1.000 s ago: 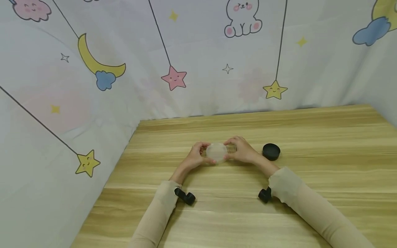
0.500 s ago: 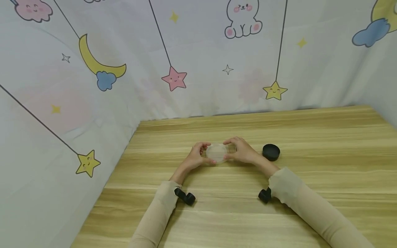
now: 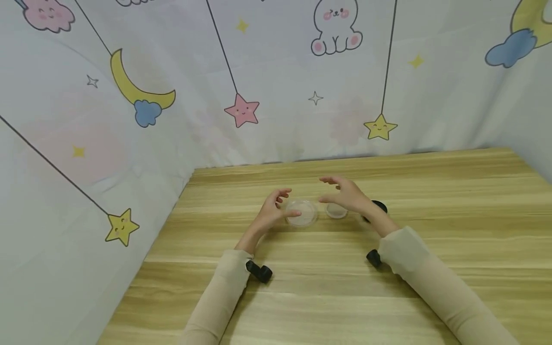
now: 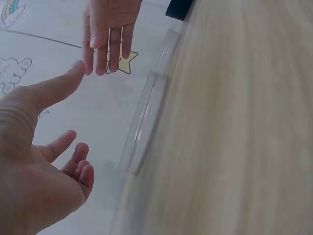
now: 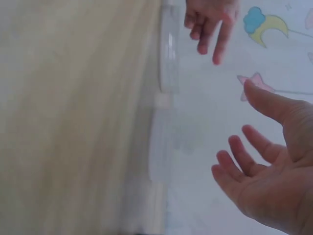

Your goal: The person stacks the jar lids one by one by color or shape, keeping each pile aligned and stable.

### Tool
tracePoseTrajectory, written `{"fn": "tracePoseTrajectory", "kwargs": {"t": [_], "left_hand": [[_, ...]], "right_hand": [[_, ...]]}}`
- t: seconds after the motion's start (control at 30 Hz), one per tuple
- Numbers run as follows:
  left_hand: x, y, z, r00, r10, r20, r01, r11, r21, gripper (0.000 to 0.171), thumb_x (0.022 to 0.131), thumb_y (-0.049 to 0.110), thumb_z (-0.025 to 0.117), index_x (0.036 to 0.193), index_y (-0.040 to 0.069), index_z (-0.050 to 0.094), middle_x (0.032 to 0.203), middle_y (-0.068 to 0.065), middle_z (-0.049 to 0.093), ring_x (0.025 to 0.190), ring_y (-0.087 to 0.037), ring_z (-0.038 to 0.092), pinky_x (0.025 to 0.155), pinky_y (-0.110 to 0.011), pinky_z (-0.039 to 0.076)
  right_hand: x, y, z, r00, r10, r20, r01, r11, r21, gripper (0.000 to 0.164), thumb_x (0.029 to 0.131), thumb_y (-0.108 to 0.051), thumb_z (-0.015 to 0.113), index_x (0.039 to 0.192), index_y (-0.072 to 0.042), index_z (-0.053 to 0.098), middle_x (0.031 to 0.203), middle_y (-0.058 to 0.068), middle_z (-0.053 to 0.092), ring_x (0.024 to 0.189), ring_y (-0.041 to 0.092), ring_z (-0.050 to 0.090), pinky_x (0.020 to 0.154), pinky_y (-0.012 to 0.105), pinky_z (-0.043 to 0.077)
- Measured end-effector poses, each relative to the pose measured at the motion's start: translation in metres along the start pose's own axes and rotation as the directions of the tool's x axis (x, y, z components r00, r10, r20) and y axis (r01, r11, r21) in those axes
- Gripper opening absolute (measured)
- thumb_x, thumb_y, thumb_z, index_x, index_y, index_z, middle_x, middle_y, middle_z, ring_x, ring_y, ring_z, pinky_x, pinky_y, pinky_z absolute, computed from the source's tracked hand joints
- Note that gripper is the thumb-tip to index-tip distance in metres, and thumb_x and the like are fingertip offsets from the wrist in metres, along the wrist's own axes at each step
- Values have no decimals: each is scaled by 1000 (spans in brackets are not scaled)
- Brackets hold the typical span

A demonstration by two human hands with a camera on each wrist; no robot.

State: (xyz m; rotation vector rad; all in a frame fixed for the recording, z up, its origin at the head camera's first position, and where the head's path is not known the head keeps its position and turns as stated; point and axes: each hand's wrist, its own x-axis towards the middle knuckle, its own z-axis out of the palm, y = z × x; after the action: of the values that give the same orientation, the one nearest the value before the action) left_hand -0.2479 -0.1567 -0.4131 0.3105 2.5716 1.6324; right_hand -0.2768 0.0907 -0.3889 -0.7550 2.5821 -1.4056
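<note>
A clear, round, shallow dish [image 3: 308, 218] lies on the wooden table, its side showing in the left wrist view as a low transparent disc [image 4: 149, 115]. My left hand [image 3: 271, 211] is just left of it, thumb reaching over its rim in the head view and fingers loosely bent. To its right is a smaller clear round dish [image 3: 336, 211]. My right hand [image 3: 348, 195] hovers by that one, thumb and fingers spread apart with nothing between them. Both hands show empty in the wrist views, palms facing each other.
A black round shallow piece [image 3: 381, 206] sits at the right, partly hidden behind my right wrist. The wooden table [image 3: 302, 297] ends at a white cartoon-printed curtain [image 3: 276, 139] at the back and left. A black camera [image 3: 260, 272] is strapped to my left wrist.
Both hands have let go of the clear dishes. My right hand has risen and moved right, uncovering the smaller dish; my left fingers have lifted and spread. The dishes now stand side by side.
</note>
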Motion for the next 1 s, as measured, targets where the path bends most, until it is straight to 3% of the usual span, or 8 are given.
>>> {"fn": "tracePoseTrajectory", "kwargs": {"t": [0.2, 0.43, 0.57, 0.73, 1.0], "left_hand": [[3, 21, 14, 996, 84, 23, -83, 996, -29, 69, 82, 13, 77, 141, 0, 45, 136, -24, 48, 113, -40, 41, 87, -30, 36], [9, 33, 41, 996, 66, 67, -58, 992, -109, 68, 81, 6, 78, 139, -3, 45, 135, -26, 49, 112, -38, 50, 86, -24, 45], [10, 36, 52, 997, 40, 70, -30, 991, -130, 66, 80, 4, 78, 138, -4, 47, 135, -25, 50, 112, -36, 52, 88, -29, 50], [11, 39, 60, 998, 10, 57, -3, 993, -115, 63, 81, 3, 77, 136, -3, 49, 136, -22, 52, 117, -34, 53, 99, -38, 49], [12, 43, 70, 998, -33, 58, 39, 994, -100, 60, 80, 0, 76, 135, -3, 51, 138, -21, 51, 124, -38, 53, 107, -42, 45]], "right_hand": [[2, 3, -26, 1000, -5, 18, 5, 1000, 16, 60, 91, -13, 69, 143, 2, 42, 141, 29, 48, 129, 42, 47, 111, 54, 35], [3, 13, -44, 985, -65, 158, 65, 998, 8, 58, 88, -1, 68, 139, 9, 43, 127, 33, 54, 119, 46, 55, 105, 56, 42], [1, 18, -45, 975, -71, 211, 70, 997, 10, 58, 87, 1, 69, 138, 12, 44, 125, 33, 56, 117, 44, 58, 101, 51, 47], [-2, 19, -37, 974, -70, 214, 69, 998, 13, 58, 86, 2, 69, 138, 12, 44, 132, 33, 53, 117, 44, 58, 94, 45, 53], [-10, 15, -28, 979, -22, 204, 38, 996, -75, 54, 85, 1, 71, 133, 12, 48, 135, 33, 51, 121, 46, 52, 95, 51, 51]]}}
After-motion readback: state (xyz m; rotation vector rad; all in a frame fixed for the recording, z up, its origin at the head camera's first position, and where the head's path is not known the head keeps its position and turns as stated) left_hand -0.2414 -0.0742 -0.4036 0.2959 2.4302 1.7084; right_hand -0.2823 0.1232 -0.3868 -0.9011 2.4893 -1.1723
